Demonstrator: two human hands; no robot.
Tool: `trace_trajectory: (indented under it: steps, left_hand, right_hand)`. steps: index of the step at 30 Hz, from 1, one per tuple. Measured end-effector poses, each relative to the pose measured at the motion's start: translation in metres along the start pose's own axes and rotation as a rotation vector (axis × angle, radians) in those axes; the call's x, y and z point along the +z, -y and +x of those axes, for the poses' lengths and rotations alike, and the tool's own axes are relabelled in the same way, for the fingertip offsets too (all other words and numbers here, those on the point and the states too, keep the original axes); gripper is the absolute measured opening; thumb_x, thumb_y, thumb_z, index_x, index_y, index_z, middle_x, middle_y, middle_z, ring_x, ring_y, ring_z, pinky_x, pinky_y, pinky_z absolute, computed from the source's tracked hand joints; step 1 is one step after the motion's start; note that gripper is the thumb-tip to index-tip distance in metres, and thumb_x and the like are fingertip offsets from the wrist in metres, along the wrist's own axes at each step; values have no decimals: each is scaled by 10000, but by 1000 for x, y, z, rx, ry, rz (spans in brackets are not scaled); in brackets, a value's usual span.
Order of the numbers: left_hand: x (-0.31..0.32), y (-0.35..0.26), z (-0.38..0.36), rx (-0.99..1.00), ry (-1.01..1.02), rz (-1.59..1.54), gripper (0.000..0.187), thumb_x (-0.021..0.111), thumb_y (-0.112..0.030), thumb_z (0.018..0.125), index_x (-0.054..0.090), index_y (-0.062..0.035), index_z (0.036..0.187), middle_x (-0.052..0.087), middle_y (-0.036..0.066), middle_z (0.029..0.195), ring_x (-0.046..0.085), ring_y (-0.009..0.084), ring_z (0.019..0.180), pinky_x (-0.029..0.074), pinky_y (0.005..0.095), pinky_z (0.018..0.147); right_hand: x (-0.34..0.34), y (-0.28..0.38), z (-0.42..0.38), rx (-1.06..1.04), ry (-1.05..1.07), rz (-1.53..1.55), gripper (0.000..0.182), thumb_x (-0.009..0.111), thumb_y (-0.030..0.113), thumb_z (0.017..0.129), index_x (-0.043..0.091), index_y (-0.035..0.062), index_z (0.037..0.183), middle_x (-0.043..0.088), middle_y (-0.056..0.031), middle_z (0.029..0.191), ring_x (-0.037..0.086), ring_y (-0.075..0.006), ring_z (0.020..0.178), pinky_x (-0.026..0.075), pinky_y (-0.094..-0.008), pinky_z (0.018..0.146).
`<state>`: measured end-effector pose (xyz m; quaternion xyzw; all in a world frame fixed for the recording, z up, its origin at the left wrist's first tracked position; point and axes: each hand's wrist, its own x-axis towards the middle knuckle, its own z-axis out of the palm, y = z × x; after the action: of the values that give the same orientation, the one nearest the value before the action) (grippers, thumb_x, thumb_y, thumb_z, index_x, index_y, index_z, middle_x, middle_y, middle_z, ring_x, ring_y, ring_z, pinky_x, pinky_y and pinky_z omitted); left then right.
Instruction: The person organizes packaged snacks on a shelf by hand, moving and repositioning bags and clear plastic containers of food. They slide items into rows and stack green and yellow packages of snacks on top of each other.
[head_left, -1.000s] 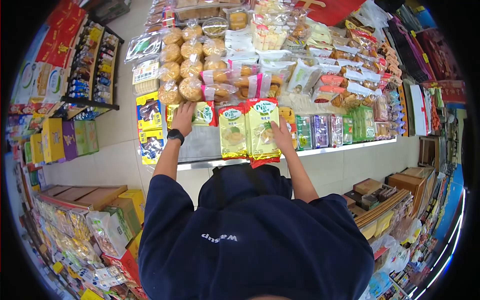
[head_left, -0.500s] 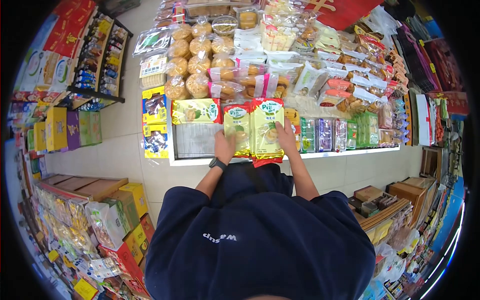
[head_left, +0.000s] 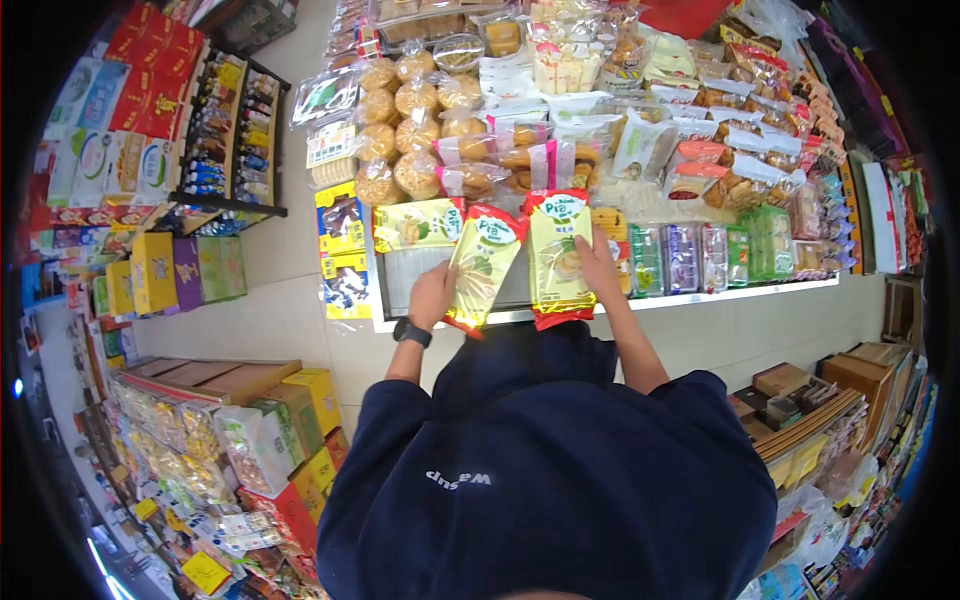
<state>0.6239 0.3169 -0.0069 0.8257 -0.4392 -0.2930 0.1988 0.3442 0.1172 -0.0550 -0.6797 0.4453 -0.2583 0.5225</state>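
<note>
My left hand (head_left: 432,294), with a dark watch on its wrist, is closed on the left edge of a yellow-green Pia packet (head_left: 484,268) with red ends, which tilts to the right at its top. My right hand (head_left: 600,268) grips the right side of a second Pia packet (head_left: 560,262), held nearly upright. A narrow gap separates the two packets. Behind my left hand, a third packet (head_left: 415,226) lies sideways at the back of a grey metal tray (head_left: 399,275) at the display's front edge.
Bagged round buns (head_left: 416,135) and pink-banded bread packs stand behind the packets. Small green and purple packs (head_left: 682,258) line the front right. Shelves of bottles (head_left: 210,130) are at the left; stacked boxes (head_left: 318,400) stand lower left.
The left packet has tilted and come apart from the right one, opening a gap over the tray. The whole view has shifted, with the display now further right in it.
</note>
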Motion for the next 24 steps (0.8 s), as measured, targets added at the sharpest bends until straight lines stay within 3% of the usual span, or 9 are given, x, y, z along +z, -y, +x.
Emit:
trace_trajectory:
  steps: [3, 7, 9, 14, 17, 18, 21, 22, 24]
  left_hand:
    - [-55, 25, 12, 58, 20, 154, 337, 548, -323, 1026, 696, -66, 1187, 703, 254, 967, 666, 456, 903, 527, 527, 781]
    - [-104, 46, 56, 266, -71, 196, 284, 568, -309, 1003, 735, -134, 1154, 728, 175, 1007, 684, 406, 910, 548, 492, 772]
    - [-112, 57, 82, 256, -58, 351, 281, 579, -305, 985, 743, -130, 1132, 734, 165, 1001, 690, 391, 921, 548, 491, 798]
    - [-114, 63, 119, 359, 9, 333, 248, 585, -269, 972, 747, -123, 1089, 736, 172, 987, 694, 378, 920, 549, 479, 817]
    - [-98, 79, 134, 432, -207, 346, 230, 603, -212, 958, 736, -112, 1118, 739, 159, 999, 694, 364, 964, 535, 469, 876]
    - [-101, 64, 126, 351, -139, 414, 395, 700, -228, 904, 669, -68, 1264, 689, 204, 1198, 629, 399, 1152, 496, 487, 982]
    - [-86, 50, 104, 506, -244, 424, 649, 807, -300, 813, 588, -66, 1377, 594, 200, 1361, 518, 414, 1305, 427, 512, 1078]
    - [-81, 44, 97, 423, -140, 379, 867, 886, -377, 708, 525, -65, 1432, 481, 195, 1494, 387, 410, 1430, 359, 514, 1162]
    - [-70, 45, 88, 431, -153, 379, 911, 909, -364, 676, 512, -67, 1441, 473, 195, 1508, 377, 403, 1444, 351, 512, 1173]
  right_hand:
    - [3, 1, -1, -18, -6, 6, 434, 548, 165, 1033, 485, -42, 1409, 532, -221, 1374, 496, -357, 1314, 346, -410, 1148]
    - [3, -3, 1, -47, -10, 5, 423, 546, 173, 1040, 495, -42, 1401, 540, -205, 1363, 501, -332, 1309, 350, -391, 1139]
    - [4, -4, 1, -57, -31, -7, 409, 538, 195, 1052, 514, -38, 1388, 561, -172, 1335, 520, -285, 1285, 360, -362, 1123]
    - [1, -5, 1, -44, -19, -11, 442, 567, 172, 1023, 486, -44, 1400, 536, -227, 1347, 499, -361, 1301, 349, -419, 1138]
    - [3, 2, -3, -39, -35, -18, 428, 563, 194, 1025, 503, -51, 1370, 549, -234, 1321, 513, -373, 1275, 361, -421, 1124]
    - [4, 4, -2, -43, -41, -20, 426, 561, 197, 1026, 506, -52, 1367, 551, -235, 1320, 514, -374, 1275, 361, -422, 1124]
    - [3, 5, -3, -32, -39, -20, 427, 563, 192, 1024, 509, -52, 1370, 555, -236, 1331, 515, -375, 1286, 362, -424, 1126]
    - [3, 3, -3, -27, -34, -19, 428, 564, 189, 1023, 509, -52, 1373, 556, -236, 1337, 514, -374, 1292, 361, -424, 1127]
    - [4, 0, -2, -23, -55, -47, 417, 555, 191, 1039, 510, -46, 1379, 565, -198, 1330, 528, -311, 1275, 371, -381, 1113]
